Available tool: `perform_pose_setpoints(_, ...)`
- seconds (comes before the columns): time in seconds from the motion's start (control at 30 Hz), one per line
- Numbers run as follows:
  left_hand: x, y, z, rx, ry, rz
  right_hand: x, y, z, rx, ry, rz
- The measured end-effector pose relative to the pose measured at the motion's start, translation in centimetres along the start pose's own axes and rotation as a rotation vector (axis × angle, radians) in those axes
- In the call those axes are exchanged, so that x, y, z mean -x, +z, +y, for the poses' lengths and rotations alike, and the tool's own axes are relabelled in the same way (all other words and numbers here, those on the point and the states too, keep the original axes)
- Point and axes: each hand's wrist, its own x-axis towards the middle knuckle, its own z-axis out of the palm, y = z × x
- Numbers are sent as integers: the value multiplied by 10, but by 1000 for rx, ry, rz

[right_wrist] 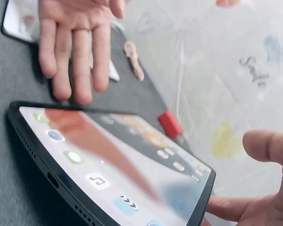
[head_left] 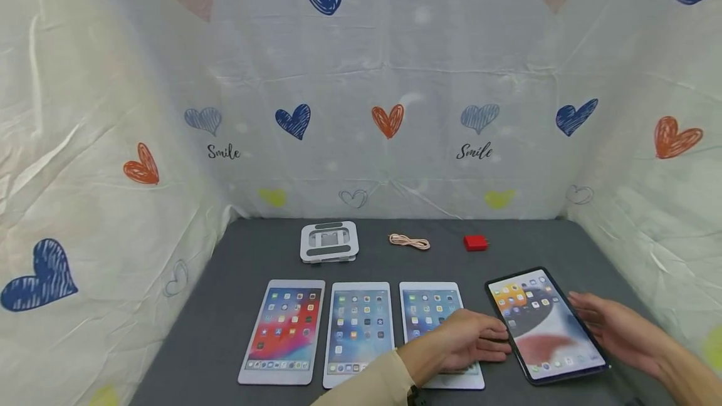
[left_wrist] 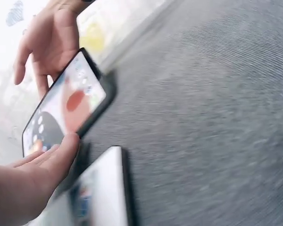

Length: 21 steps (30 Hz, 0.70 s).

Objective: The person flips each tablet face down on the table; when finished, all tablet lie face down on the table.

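A large black-edged tablet (head_left: pixel 549 327) with a lit home screen stands at the right, turned askew to the row beside it. My left hand (head_left: pixel 470 338) reaches over a white tablet (head_left: pixel 431 309), its straight fingertips right at the black tablet's left edge. On the other side, my right hand (head_left: pixel 626 334) has its fingers at the right edge, partly hidden by the tablet. In the right wrist view the right thumb (right_wrist: pixel 266 145) is raised apart from the screen. The left fingers (right_wrist: pixel 82 66) are extended there, palm showing.
Two more white tablets, one with a red-blue screen (head_left: pixel 284 331) and one with a blue screen (head_left: pixel 361 331), lie to the left. Behind are a folded white stand (head_left: pixel 329 242), a coiled cable (head_left: pixel 408 242) and a red charger (head_left: pixel 476 242). Heart-printed cloth (head_left: pixel 361 80) encloses the grey table (head_left: pixel 192 343).
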Motion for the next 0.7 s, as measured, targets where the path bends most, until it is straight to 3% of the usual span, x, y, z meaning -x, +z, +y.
perform_pose_setpoints(0.13,8,-3,22,-17,-9,-57,8,10,-17,22,9,31)
perform_pose_setpoints(0.37,19,0,61,-2,61,-164,20,29,-50,49,-13,-10)
perform_pose_setpoints(0.5,24,3,72,28,77,-180,23,43,-64,70,-15,-35)
perform_pose_setpoints(0.7,26,3,77,59,74,-186,24,61,-72,44,-40,-103)
